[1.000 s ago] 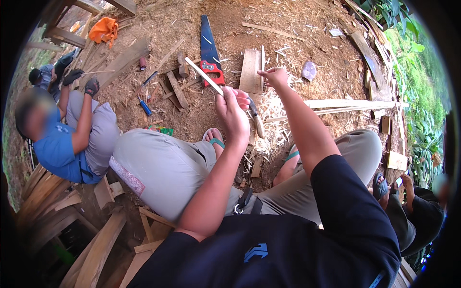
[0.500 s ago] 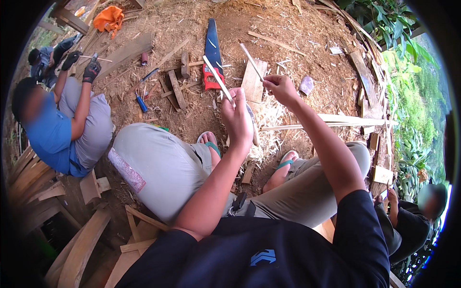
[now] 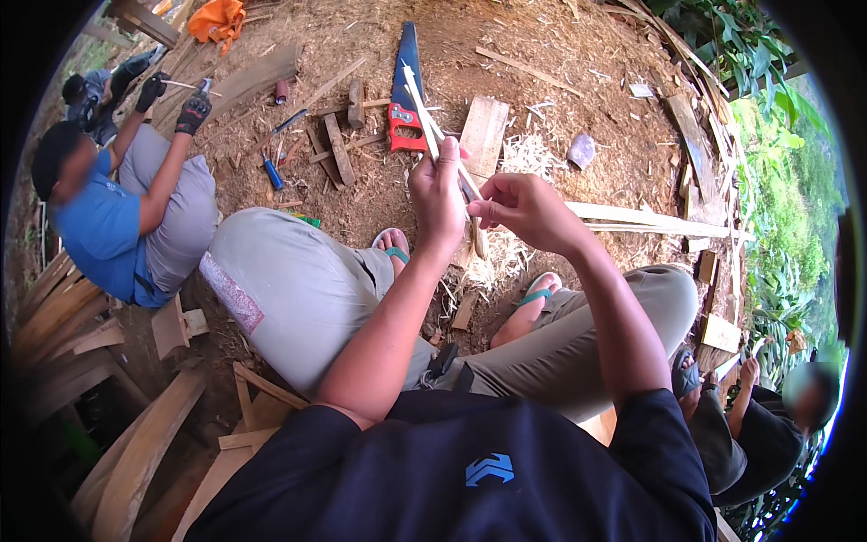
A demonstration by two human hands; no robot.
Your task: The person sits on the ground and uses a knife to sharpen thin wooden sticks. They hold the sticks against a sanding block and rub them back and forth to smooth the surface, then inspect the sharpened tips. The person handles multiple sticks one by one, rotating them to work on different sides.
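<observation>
My left hand (image 3: 436, 194) is closed around pale, thin wooden sticks (image 3: 418, 107), which slant up and away past the thumb toward the handsaw. A narrow grey, blade-like piece (image 3: 469, 187) shows beside its fingers; its kind is unclear. Close on the right, my right hand (image 3: 528, 210) has thumb and fingertips pinched by the lower end of the sticks, apparently on one of them. Beyond the hands lies a handsaw (image 3: 405, 86) with a blue blade and red handle. A flat board (image 3: 484, 135) rests on the ground right of it.
Wood shavings (image 3: 528, 155) cover the dirt. A blue-handled tool (image 3: 272, 172), wood blocks (image 3: 338, 149) and a purplish stone (image 3: 582, 151) lie around. Long strips (image 3: 650, 219) stretch right. A gloved co-worker (image 3: 113, 212) sits left; another person (image 3: 768, 434) is at lower right.
My right hand has come down and left to my left hand, bringing its stick alongside the other one. The sticks now lie together, crossing slightly.
</observation>
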